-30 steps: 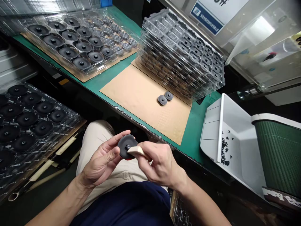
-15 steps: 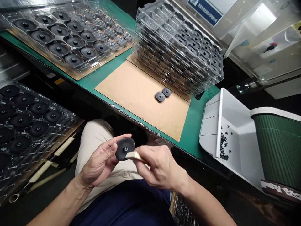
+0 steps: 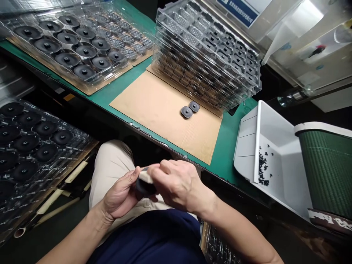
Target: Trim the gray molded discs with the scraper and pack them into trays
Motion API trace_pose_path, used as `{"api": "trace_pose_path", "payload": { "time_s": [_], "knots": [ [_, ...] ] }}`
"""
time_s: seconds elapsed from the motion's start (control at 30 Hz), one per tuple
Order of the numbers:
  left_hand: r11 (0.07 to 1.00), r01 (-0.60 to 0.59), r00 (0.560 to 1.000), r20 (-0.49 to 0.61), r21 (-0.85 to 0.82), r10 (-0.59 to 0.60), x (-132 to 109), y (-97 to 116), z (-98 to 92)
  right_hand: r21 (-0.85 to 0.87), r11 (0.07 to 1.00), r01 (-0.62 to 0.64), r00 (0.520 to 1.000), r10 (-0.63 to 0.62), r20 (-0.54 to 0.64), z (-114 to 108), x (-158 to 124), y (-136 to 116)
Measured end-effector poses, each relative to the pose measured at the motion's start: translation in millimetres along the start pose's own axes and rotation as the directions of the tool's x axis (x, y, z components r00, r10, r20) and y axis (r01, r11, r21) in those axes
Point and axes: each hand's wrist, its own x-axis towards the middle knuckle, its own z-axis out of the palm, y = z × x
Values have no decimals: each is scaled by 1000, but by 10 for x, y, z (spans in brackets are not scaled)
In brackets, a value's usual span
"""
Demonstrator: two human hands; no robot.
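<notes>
Over my lap, my left hand (image 3: 121,196) grips a round black disc (image 3: 144,187) by its edge, thumb on the near rim. My right hand (image 3: 176,183) is closed on a pale, cream-coloured flat piece (image 3: 146,177), whose end lies against the disc's face. What the pale piece is, I cannot make out. My right fingers cover much of the disc and its central stub. On the cardboard sheet (image 3: 143,99) lie two small dark discs (image 3: 186,112) side by side, each with a raised centre.
A clear tray of black discs (image 3: 85,72) sits at the back left of the green table (image 3: 225,157). Stacked clear trays (image 3: 192,69) stand behind the cardboard. To the right are a grey bin (image 3: 294,190) with small black bits and a green conveyor belt (image 3: 327,165). Another disc tray (image 3: 45,152) is at lower left.
My right hand has moved left and up across the disc with the pale piece, now covering its centre. The disc has tilted in my left hand.
</notes>
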Motion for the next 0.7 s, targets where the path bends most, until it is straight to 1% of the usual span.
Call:
{"api": "trace_pose_path", "payload": {
  "time_s": [0.07,0.13,0.2,0.23,0.3,0.4,0.5,0.6,0.7],
  "knots": [
    [990,-138,989,-66,-19,136,14,17,31,96,984,-152,988,154,-11,24,-34,-22],
    [968,-249,964,-93,21,250,22,35,75,257,929,-266,963,268,25,33,-60,-74],
    [950,-300,949,-78,84,306,23,47,135,407,863,-301,949,313,38,18,-54,-143],
    [942,-318,943,-70,108,326,19,53,169,457,838,-298,945,327,15,5,-40,-176],
    [922,-365,925,-63,132,375,6,75,240,505,820,-270,938,342,-54,-26,-3,-222],
    [887,-436,889,-79,152,451,-23,133,310,474,850,-229,946,308,-96,-57,26,-217],
    [870,-461,875,-77,174,478,-48,183,296,346,906,-244,944,303,-129,-56,15,-140],
    [887,-434,892,-60,157,448,-64,174,212,202,947,-250,950,280,-139,-56,6,-62],
    [923,-364,926,-59,123,373,-82,132,111,84,972,-218,971,225,-85,-79,9,-33]
  ]
}}
